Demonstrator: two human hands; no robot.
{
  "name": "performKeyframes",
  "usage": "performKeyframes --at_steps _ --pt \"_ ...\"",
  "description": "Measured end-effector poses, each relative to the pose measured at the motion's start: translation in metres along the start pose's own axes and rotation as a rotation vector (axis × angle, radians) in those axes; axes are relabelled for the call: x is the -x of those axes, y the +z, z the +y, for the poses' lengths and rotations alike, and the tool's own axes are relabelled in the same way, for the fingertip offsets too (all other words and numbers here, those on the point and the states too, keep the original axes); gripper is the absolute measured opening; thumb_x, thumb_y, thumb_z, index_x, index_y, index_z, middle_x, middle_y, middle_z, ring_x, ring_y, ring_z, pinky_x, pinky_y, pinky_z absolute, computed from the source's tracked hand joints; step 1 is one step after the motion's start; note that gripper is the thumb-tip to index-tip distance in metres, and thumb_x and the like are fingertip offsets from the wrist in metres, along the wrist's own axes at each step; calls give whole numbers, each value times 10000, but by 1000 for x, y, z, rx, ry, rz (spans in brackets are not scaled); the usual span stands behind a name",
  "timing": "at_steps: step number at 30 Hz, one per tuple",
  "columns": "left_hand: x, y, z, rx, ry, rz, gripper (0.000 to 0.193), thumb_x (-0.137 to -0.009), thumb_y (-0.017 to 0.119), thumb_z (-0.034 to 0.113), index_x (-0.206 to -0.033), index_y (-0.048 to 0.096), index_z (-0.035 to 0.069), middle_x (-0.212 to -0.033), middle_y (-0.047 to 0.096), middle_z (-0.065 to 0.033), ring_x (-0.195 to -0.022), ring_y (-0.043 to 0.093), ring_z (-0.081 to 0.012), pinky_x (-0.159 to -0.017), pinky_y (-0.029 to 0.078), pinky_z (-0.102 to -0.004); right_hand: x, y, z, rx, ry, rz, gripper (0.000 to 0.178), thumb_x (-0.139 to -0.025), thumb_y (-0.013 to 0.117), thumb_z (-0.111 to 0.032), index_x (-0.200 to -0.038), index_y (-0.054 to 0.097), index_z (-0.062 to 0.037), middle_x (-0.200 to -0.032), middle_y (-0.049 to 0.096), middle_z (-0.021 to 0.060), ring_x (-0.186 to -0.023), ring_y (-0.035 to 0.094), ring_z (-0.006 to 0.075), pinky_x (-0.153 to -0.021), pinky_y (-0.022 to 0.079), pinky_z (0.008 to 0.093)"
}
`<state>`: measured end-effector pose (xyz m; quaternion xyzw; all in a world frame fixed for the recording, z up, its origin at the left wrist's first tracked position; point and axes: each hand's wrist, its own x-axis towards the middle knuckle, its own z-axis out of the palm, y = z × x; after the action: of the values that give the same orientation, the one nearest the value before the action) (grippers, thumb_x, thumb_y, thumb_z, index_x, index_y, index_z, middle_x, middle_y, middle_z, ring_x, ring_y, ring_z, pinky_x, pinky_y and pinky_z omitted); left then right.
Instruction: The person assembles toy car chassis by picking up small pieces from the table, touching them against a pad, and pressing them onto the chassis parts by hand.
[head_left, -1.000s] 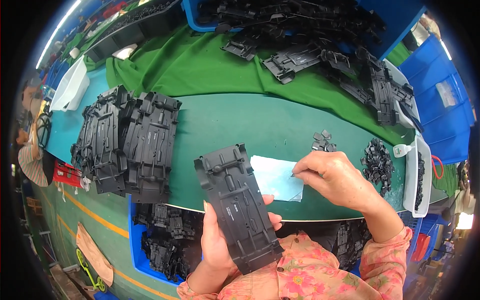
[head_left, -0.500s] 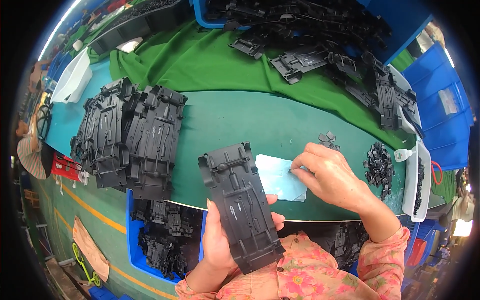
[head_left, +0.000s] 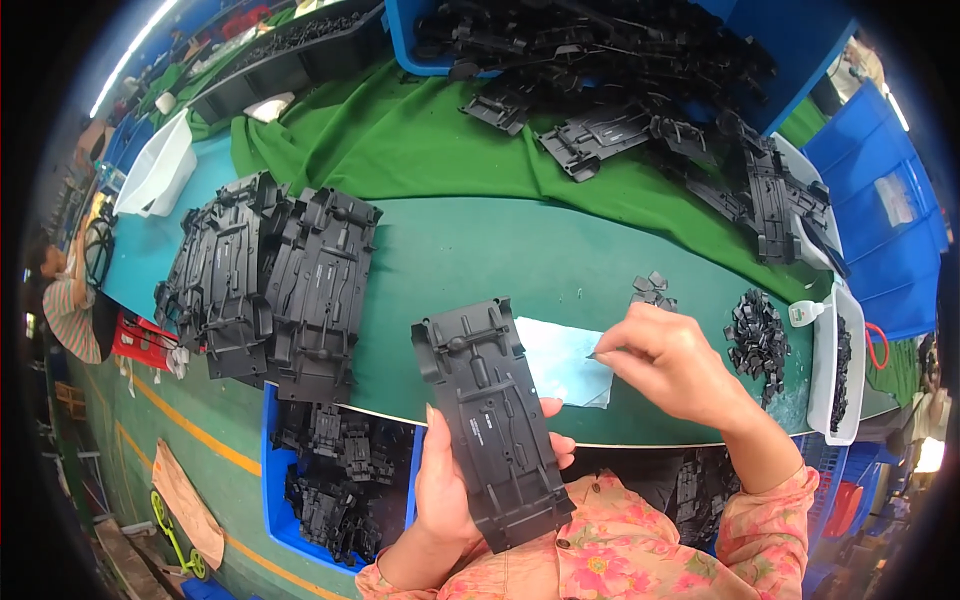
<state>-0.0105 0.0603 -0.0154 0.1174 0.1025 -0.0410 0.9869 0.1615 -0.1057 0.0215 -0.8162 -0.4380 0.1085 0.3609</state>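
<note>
My left hand is closed round the lower part of a black plastic chassis plate, which looks like a toy car's underside. The plate is tilted, its ribbed face up, over the table's front edge. To the right of it, my right hand pinches a small black piece between thumb and forefinger; most of the piece is hidden. Under those fingertips lies a pale blue-white sheet. Small black plastic pieces lie just beyond this hand, and a larger pile of them is farther right.
Stacked chassis plates stand at the left of the green table. More plates spill from a blue bin onto green cloth at the back. A white tray and small white bottle are at right. Below left is another blue bin.
My right hand has shifted slightly right and down, still pinching the small piece. The chassis plate in my left hand sits slightly lower and farther right in view.
</note>
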Motion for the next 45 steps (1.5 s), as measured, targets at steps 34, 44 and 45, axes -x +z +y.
performKeyframes --at_steps 34,44,45 --pt "-11 28 -52 82 -424 -13 698 -960 185 566 -1432 236 55 -1347 385 -309 -1051 566 -459 -889 436 -658 62 -53 3 -513 316 -132 137 -818 663 -135 -855 666 -2 -561 441 -36 -556 386 52 -514 352 250" --pt "-11 31 -55 105 -433 10 705 -956 185 573 -1440 207 60 -1352 381 -302 -1051 566 -460 -883 443 -660 65 -53 5 -459 291 -128 104 -792 696 -84 -854 677 -3 -643 506 -16 -568 417 60 -523 351 237" --pt "-11 32 -55 60 -432 -9 704 -961 171 564 -1430 233 43 -1350 396 -292 -1057 570 -436 -871 482 -566 65 -53 4 -416 252 -112 102 -783 695 -76 -850 674 -2 -638 508 -7 -560 424 68 -521 356 241"
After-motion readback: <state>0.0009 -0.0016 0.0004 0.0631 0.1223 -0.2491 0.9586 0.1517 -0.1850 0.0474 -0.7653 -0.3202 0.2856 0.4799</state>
